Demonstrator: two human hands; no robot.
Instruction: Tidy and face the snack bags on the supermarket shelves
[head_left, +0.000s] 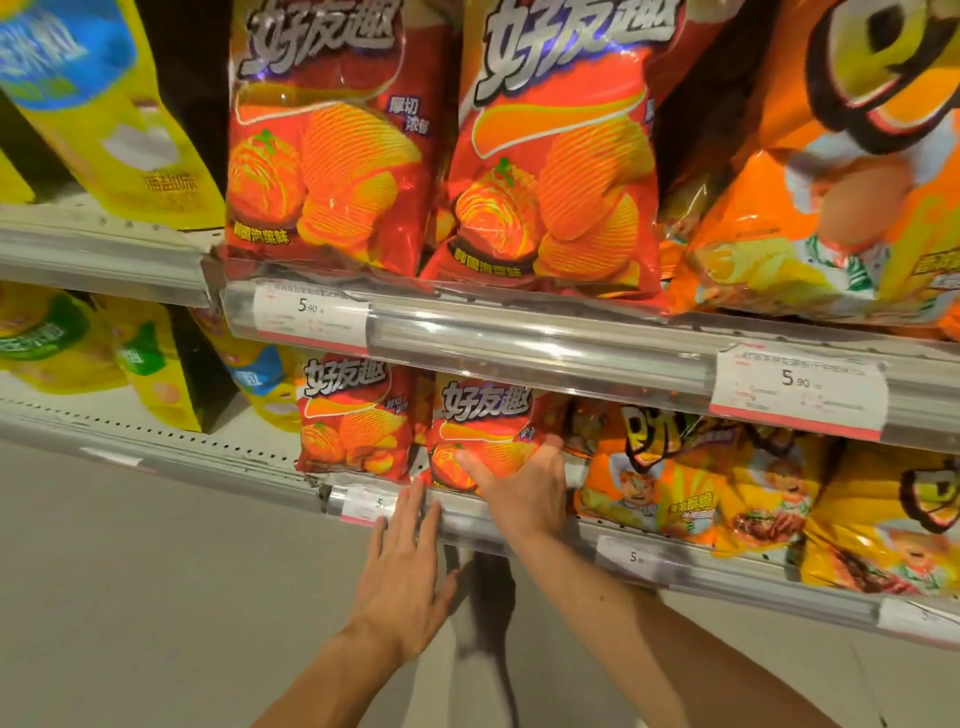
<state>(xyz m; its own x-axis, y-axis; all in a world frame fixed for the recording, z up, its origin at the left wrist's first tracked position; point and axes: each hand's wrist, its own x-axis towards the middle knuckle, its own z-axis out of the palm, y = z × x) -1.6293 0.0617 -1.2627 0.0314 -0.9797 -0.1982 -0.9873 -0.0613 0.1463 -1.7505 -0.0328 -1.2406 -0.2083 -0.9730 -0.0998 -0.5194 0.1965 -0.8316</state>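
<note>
Shelf rail (545, 345), price tags; grey floor (130, 597).

This is a supermarket aisle. Two tiers of metal shelves (171, 447) carry upright snack bags (332, 140) in rows, red ones at the centre of the frame, yellow ones (119, 109) at the upper left and orange ones (831, 171) at the right. Clear plastic rails (545, 348) along the shelf fronts hold printed price tags (797, 389) reading 5.90, and pale floor (130, 597) fills the lower left.
</note>
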